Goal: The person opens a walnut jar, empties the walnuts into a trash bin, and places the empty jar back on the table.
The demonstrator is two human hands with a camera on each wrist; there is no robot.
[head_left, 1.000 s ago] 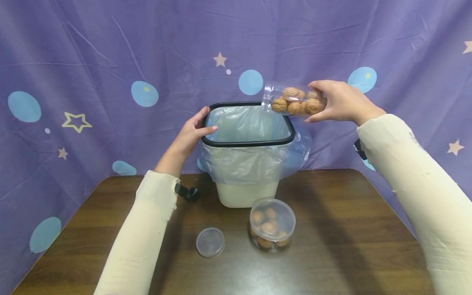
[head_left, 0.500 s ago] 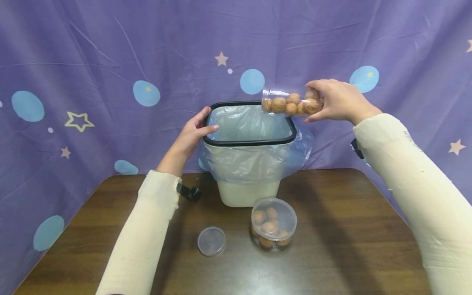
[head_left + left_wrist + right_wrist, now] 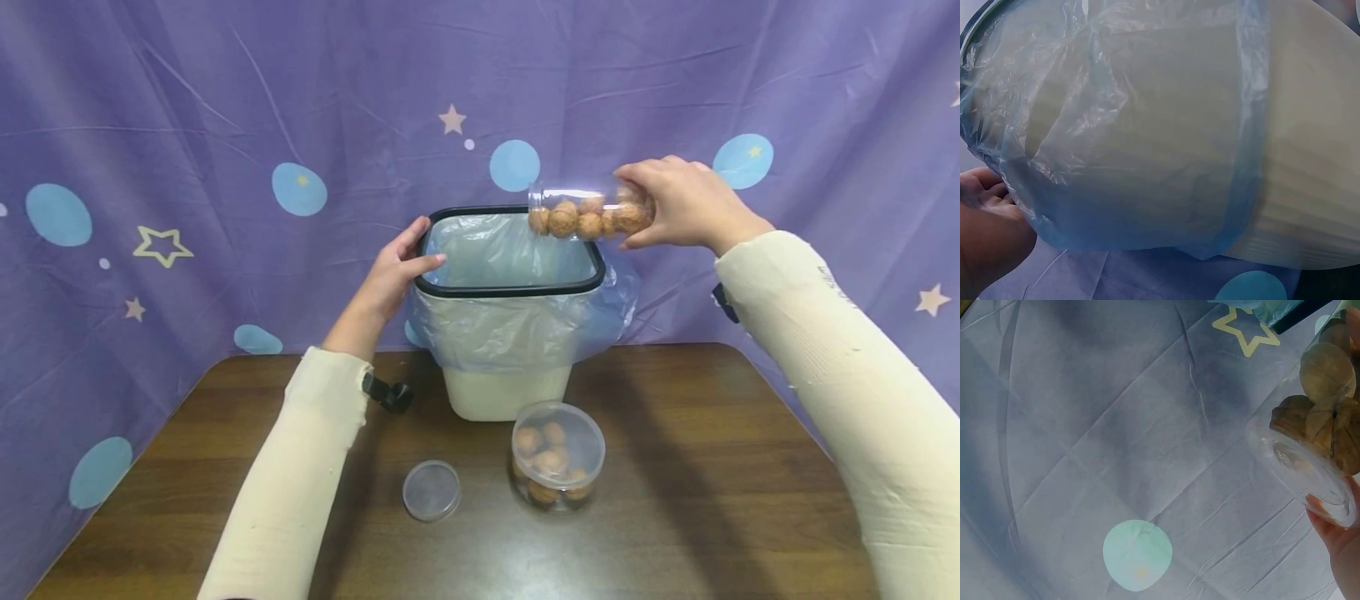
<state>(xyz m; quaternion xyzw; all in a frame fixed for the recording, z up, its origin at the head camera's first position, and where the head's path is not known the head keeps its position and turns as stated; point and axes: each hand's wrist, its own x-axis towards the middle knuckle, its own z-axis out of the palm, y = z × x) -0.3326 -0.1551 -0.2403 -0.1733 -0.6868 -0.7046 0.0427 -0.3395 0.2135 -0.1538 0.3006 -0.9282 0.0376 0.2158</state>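
Observation:
In the head view, my left hand (image 3: 396, 264) holds the left side of the black rim of a cream trash bin (image 3: 504, 395), thumb over the rim. A thin bluish bag (image 3: 517, 329) lines the bin and hangs over its outside. The left wrist view shows the bag (image 3: 1141, 125) close up, with part of my left hand (image 3: 991, 228) at its edge. My right hand (image 3: 686, 200) grips the base end of a clear plastic jar (image 3: 573, 193), lying sideways over the bin's right rim. Several walnuts (image 3: 562, 219) lie along it, up to its open mouth on the left.
On the wooden table (image 3: 675, 517), a round clear tub (image 3: 558, 475) with several walnuts and a lid on stands in front of the bin. Left of it lies a small round lid (image 3: 432, 491). A purple curtain (image 3: 360, 108) hangs behind.
The jar has shifted slightly left and tipped its mouth down, and the walnuts have rolled toward the mouth. My left hand stays at the bin's rim.

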